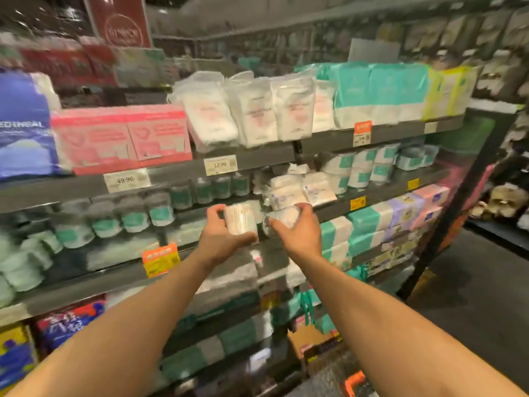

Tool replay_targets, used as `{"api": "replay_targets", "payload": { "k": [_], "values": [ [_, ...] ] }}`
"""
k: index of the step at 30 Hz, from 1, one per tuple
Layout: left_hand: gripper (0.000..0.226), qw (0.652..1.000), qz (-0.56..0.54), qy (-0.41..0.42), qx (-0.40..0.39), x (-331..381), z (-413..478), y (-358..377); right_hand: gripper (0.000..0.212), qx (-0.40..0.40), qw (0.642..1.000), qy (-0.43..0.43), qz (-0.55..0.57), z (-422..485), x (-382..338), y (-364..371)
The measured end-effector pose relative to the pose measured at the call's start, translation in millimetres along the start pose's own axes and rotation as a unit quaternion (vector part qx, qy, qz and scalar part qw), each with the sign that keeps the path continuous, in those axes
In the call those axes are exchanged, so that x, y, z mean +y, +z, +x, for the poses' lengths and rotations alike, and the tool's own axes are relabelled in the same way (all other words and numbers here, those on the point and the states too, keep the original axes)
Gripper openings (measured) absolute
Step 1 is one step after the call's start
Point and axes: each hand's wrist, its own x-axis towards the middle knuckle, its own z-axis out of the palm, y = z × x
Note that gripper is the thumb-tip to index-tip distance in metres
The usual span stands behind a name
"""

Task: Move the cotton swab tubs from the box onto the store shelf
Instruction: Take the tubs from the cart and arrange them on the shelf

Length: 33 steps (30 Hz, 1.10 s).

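My left hand [219, 236] grips a clear tub of cotton swabs [240, 220], held upright in front of the middle shelf [177, 216]. Right beside it, my right hand [297, 227] holds a second swab tub [282, 219], tilted on its side with its labelled end facing left. The two tubs nearly touch. Behind and to the left, several tubs with teal labels [160, 210] stand in a row on that shelf. Low down near the floor sits a cardboard box [312, 339], partly hidden by my right forearm.
Pink boxes [123, 136] and white packets [257, 110] fill the shelf above. Small white packets [289, 190] lie just behind my hands. Teal and purple packs [380, 222] stack to the right. A dark upright post [463, 190] ends the shelving, with open floor beyond it.
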Motion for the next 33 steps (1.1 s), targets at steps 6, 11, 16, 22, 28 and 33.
{"api": "replay_targets", "payload": {
  "k": [6,11,16,22,28,33],
  "values": [
    [0.085,0.993,0.078,0.009,0.088,-13.8,35.9,-48.4,0.085,-0.084,0.995,-0.058,0.009,53.6,-30.7,64.5],
    [0.083,0.982,0.151,-0.022,0.115,-32.6,55.8,-78.6,0.079,-0.140,0.986,-0.091,-0.002,77.8,-39.3,106.7],
    [0.084,0.969,0.222,-0.037,0.106,-49.2,69.4,-96.0,0.078,-0.231,0.958,-0.152,-0.082,94.9,-43.8,125.1],
    [0.083,0.948,0.313,-0.023,0.052,-64.1,78.5,-104.0,0.075,-0.296,0.936,-0.154,-0.116,107.8,-42.0,138.7],
    [0.071,0.914,0.401,0.021,0.054,-72.0,84.6,-112.4,0.071,-0.298,0.927,-0.185,-0.130,118.9,-34.6,146.4],
    [0.053,0.856,0.501,0.094,0.082,-62.3,86.1,-117.0,0.059,-0.274,0.928,-0.225,-0.119,121.0,-32.6,154.0]
  ]
}}
